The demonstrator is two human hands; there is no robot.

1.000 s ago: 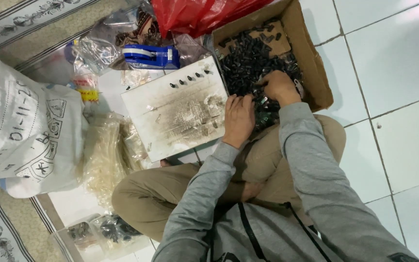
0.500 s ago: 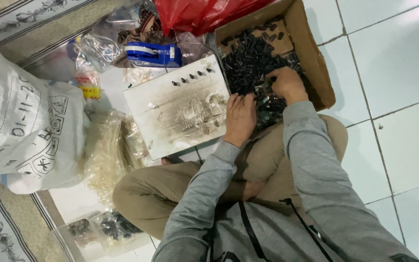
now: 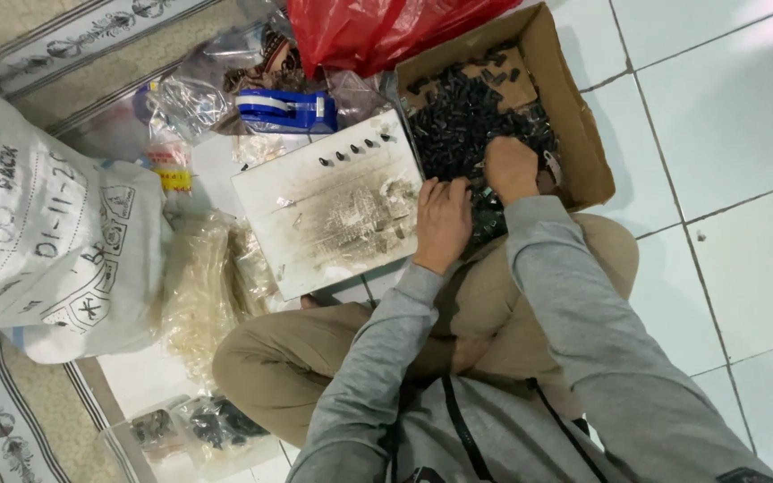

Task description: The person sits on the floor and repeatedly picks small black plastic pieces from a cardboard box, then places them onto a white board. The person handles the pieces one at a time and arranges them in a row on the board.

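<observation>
1. Far off to the left of the hands, a big white sack (image 3: 46,250) is lying on the floor. Clear bags of pale bits (image 3: 199,295) are sitting beside it.
2. Just left of the left hand, a dirty white board (image 3: 333,206) is lying flat. A short row of little black pieces (image 3: 351,149) is standing along its far edge. A blue tape holder (image 3: 284,109) is sitting past the board.
3. The left hand (image 3: 442,219) is resting at the board's right edge, fingers bent down into the black bits. I cannot tell if it is holding one.
4. The right hand (image 3: 512,168) is curling down into the pile of black bits (image 3: 467,116), which is lying under and past it in a cardboard box (image 3: 583,134). Its grip is hidden too.
5. It looks like the picking-up step. The next move is calling for pinching one small bit out of the pile without dragging others along.
</observation>
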